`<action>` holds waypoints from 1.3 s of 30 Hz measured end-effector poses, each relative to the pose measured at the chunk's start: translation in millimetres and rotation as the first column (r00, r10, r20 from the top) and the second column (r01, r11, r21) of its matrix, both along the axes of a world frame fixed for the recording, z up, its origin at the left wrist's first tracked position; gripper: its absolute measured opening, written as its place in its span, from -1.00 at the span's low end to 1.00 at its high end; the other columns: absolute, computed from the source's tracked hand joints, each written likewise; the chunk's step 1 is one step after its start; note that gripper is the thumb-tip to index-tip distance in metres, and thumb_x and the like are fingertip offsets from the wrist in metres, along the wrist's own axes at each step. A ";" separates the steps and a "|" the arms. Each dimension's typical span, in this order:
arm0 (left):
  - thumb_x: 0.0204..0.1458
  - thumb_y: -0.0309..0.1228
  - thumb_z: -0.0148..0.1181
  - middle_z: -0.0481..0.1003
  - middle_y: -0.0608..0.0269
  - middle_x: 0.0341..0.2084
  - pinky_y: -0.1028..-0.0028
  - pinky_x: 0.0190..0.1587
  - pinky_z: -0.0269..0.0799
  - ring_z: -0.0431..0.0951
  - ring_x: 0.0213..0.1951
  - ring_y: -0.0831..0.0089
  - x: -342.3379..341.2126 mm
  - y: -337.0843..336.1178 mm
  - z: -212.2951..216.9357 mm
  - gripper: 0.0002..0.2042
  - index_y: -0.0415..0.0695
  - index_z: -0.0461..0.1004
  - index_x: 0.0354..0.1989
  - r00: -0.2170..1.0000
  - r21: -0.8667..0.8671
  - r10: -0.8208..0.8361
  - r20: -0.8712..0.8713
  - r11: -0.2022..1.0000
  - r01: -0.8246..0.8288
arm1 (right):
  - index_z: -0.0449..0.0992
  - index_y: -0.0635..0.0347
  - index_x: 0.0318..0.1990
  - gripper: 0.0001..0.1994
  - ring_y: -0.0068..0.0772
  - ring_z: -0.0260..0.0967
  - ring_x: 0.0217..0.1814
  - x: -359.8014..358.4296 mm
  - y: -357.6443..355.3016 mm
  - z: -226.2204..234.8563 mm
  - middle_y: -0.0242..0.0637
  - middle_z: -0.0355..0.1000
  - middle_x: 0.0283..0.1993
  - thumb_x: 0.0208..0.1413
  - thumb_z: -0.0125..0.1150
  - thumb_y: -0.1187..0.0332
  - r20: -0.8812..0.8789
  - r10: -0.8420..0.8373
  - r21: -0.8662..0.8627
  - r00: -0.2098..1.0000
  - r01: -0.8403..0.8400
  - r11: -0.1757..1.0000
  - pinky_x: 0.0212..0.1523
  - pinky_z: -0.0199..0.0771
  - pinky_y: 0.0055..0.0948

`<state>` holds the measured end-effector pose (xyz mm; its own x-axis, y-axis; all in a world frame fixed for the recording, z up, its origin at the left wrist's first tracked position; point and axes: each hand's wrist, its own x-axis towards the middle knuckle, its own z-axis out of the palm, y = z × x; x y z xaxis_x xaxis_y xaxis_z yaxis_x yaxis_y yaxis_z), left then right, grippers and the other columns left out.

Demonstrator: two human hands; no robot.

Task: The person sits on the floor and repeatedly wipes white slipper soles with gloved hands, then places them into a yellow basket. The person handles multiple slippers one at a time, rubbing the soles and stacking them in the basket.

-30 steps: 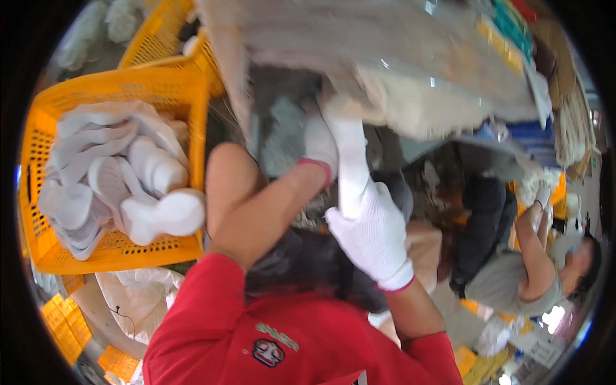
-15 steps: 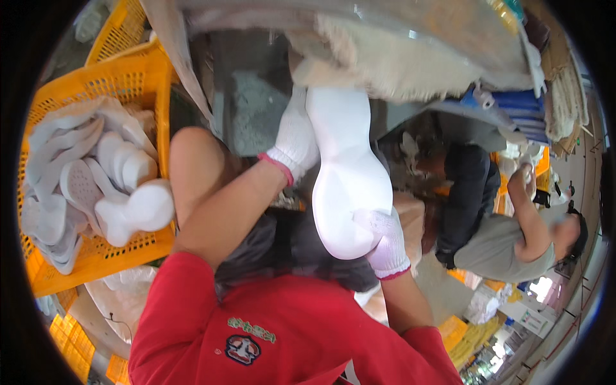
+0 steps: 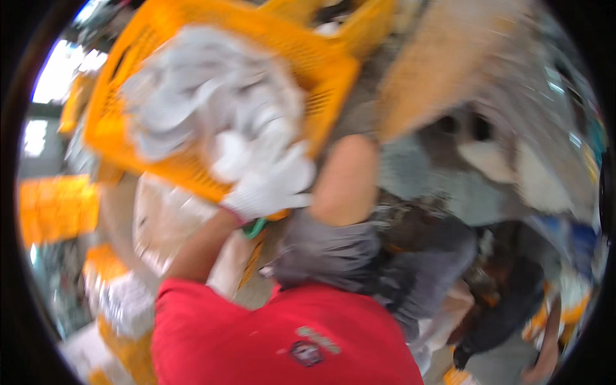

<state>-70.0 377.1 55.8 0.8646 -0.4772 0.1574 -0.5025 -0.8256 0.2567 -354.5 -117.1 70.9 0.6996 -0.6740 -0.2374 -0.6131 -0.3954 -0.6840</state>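
The gloved left hand [image 3: 273, 183] lies at the near rim of the orange crate [image 3: 321, 61], beside the white pieces [image 3: 205, 109] heaped inside, fingers seemingly closed though blur hides on what, apparently mid-deposit; next comes a clean release; the right hand is unseen.

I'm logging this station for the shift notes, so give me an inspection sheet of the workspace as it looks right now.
Surface: no bench top seen; blurred grey floor below.
Job's things: orange crate, tilted in view, heaped with white moulded pieces.
Clutter: more orange crates at left, too blurred to detail.
Hands: left hand in a white glove, at the crate's near edge among the white pieces; grip cannot be told. Right hand not in view.
Cables: nothing seen.
Surroundings: person's bare knee, dark shorts, red shirt; another person's arm at lower right.
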 end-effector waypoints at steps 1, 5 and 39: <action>-0.07 -0.08 0.54 0.38 -0.16 0.38 -0.10 0.46 0.28 0.33 0.41 -0.25 1.6 14.8 -3.3 -0.17 -0.21 0.44 0.39 0.993 0.144 -0.010 -0.121 0.989 0.028 | 0.60 0.22 0.30 -0.58 -0.01 0.60 0.23 -4.6 0.5 3.4 0.01 0.62 0.23 0.38 0.24 0.26 -0.006 -0.012 -0.028 1.000 0.012 1.000 0.31 0.61 -0.15; 0.09 -0.08 0.49 0.54 -0.07 0.24 -0.01 0.33 0.38 0.53 0.24 -0.05 25.6 2.1 6.2 -0.35 -0.07 0.51 0.34 0.961 0.347 0.164 -0.224 0.935 -0.078 | 0.58 0.21 0.33 -0.55 0.04 0.61 0.24 -23.8 6.2 -7.8 0.04 0.62 0.25 0.43 0.22 0.17 -0.210 -0.010 -0.110 0.978 -0.013 0.994 0.30 0.62 -0.14; 0.39 -0.03 0.30 0.66 0.33 0.15 0.35 0.28 0.48 0.62 0.23 0.29 131.1 -433.1 -171.8 -0.54 0.00 0.57 0.32 0.671 -0.906 -0.609 -0.423 0.311 -0.288 | 0.32 0.26 0.55 -0.37 0.42 0.60 0.15 224.4 -15.3 15.4 0.28 0.59 0.22 0.36 0.20 0.32 0.477 0.268 -0.411 0.837 -0.058 0.910 0.14 0.65 0.06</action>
<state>61.1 -56.0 -116.0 0.8251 -0.5604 0.0717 0.0765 0.2366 0.9686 -130.2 -132.4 86.3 0.7535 -0.5006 0.4261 -0.1178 -0.7405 -0.6616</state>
